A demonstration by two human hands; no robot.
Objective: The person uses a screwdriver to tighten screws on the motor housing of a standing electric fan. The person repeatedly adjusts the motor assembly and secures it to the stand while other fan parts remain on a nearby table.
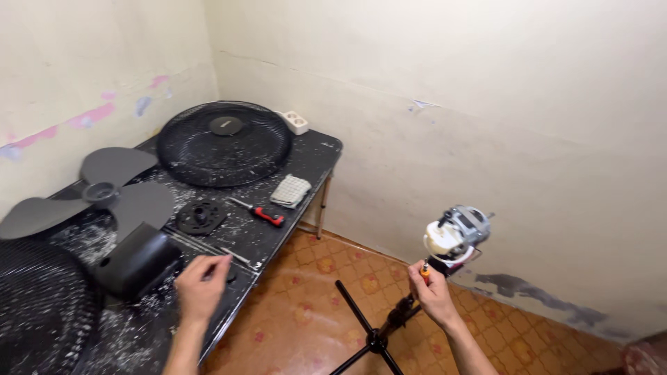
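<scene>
Bare cream walls are meeting at a corner behind a black paint-flecked table (316, 149) standing on an orange tiled floor (313, 305). The left hand (201, 285) is hovering at the table's front edge with fingertips pinched together, on what I cannot tell; a black motor cover (135, 260) is lying just left of it and a red-handled screwdriver (267, 216) beyond it. The right hand (432, 292) is gripping an orange-tipped tool (424, 270) just under the bare fan motor (457, 234) topping the black stand (375, 339).
</scene>
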